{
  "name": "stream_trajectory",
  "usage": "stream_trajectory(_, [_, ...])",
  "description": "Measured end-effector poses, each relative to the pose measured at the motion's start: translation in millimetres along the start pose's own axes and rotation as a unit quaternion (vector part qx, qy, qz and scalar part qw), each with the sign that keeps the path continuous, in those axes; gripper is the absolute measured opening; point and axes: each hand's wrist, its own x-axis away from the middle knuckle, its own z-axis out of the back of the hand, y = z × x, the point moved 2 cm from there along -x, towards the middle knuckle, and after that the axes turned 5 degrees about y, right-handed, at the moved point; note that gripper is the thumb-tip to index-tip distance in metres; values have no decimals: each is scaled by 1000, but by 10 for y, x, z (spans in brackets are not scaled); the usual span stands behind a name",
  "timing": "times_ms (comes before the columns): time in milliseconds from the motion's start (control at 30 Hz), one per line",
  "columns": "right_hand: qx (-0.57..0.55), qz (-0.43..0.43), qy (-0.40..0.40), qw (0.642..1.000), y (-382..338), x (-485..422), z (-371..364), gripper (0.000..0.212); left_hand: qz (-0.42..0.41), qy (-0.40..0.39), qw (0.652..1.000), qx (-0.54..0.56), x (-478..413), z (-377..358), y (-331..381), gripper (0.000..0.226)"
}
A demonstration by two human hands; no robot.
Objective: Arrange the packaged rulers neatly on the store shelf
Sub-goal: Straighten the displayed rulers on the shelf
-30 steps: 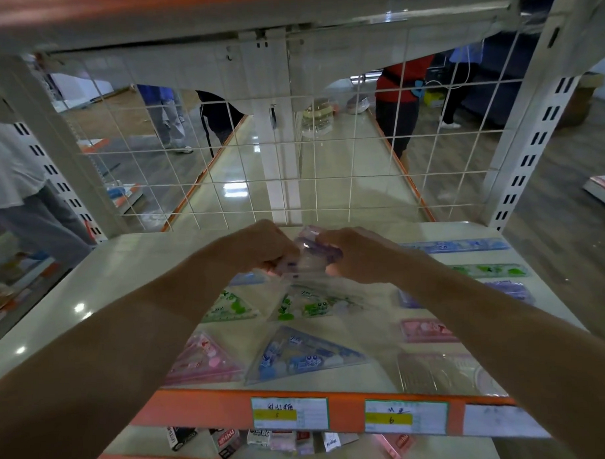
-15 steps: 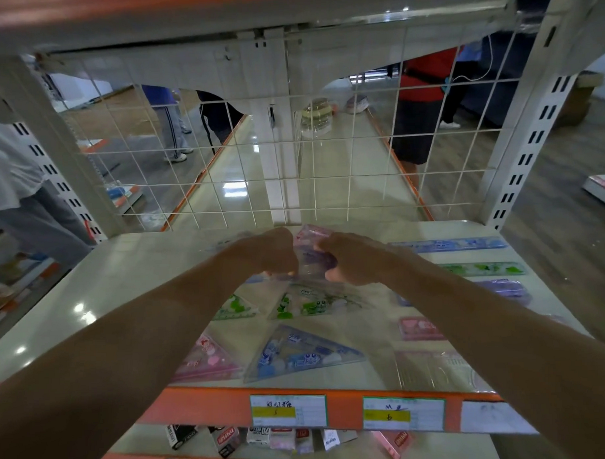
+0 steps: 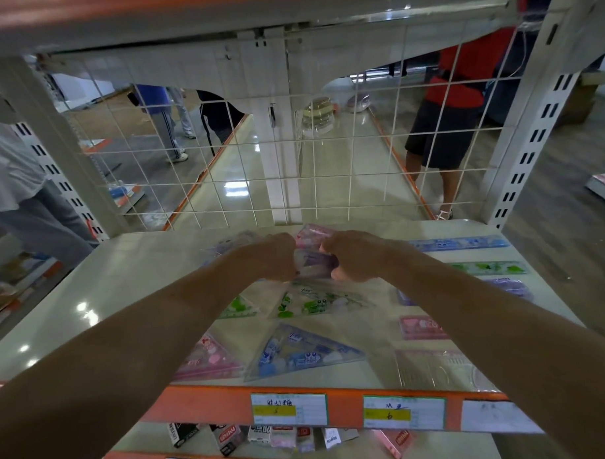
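Both hands meet at the far middle of the cream shelf, close to its back edge. The left hand and the right hand each have their fingers curled round one end of a purple packaged ruler, held just above the shelf surface. A pink packet lies right behind it, near the white wire mesh panel that closes the back of the shelf. Each ruler sits in its own clear plastic sleeve. Nearer than the hands lie triangular packets: a green one with a smaller green one to its left. Nearer again come a blue triangle and a pink triangle, whose near edges sit close to the orange front lip. On the right side, straight rulers lie one behind another: blue farthest, then green, then purple, then pink. A clear packet lies nearest, partly hidden by the right forearm. A broad stretch of shiny shelf surface runs along the left, between the packets and the left upright. The right upright stands at the far right corner. Two price labels are stuck on the orange lip. Below it, a lower shelf carries small boxes.
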Motion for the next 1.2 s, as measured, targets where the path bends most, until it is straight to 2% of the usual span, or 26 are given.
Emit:
stream_trajectory(200, [5, 2, -11, 1000, -23, -6, 10, 38, -3, -13, 1000, -21, 5, 10, 8, 36])
stream_trajectory(400, [16, -26, -20, 999, 80, -78, -52, 24, -4, -26, 999, -29, 14, 9, 34, 10])
stream_trajectory(500, [7, -20, -19, 1000, 67, -77, -59, 30, -6, -21, 999, -29, 2, -7, 35, 11])
stream_trajectory(633, [10, -40, -22, 999, 107, -132, -99, 23, -8, -22, 999, -33, -15, -14, 20, 17])
stream_trajectory(700, [13, -48, -28, 998, 124, -148, -116, 23, -6, -24, 999, -24, -22, -23, 15, 11])
stream_trajectory(767, [20, -43, -26, 999, 125, -156, -124, 21, -4, -29, 999, -17, -33, -38, 4, 21])
stream_trajectory(933, [29, -47, -31, 998, 114, -163, -131, 22, 0, -29, 1000, -5, -49, -55, 19, 23])
stream_trajectory(1033, [26, -65, -55, 996, 117, -124, -21, 39, 3, -28, 1000, -2, -23, -18, -40, 39])
stream_trajectory(1100, [10, -84, -43, 995, 131, -57, 158, 50, 9, -13, 1000, 7, -26, 11, -157, 49])
stream_trajectory(1200, [-30, -87, -8, 996, 165, 89, 464, 49, 14, -3, 999, 52, 31, 88, -303, 33])
